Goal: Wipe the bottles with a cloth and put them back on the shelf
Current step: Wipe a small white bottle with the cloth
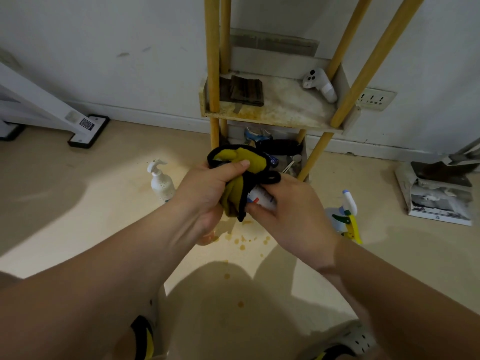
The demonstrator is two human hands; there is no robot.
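Observation:
My left hand [211, 184] grips a yellow cloth with black edging [237, 175], bunched around the top of a small white bottle with a red and blue label [261, 197]. My right hand [291, 203] holds that bottle from below, fingers curled round it. Both hands hover over the floor in front of the wooden shelf [272, 115]. A white pump bottle [161, 183] stands on the floor to the left. A spray bottle with a white, green and yellow trigger head [346, 216] stands on the floor to the right.
The stained shelf board carries a folded dark cloth [245, 90] and a white controller [322, 84]. The lower shelf holds packets and dark items [275, 146]. Orange drops [241, 242] spot the floor. A dustpan on papers [439, 190] lies at right, white furniture feet [88, 131] at left.

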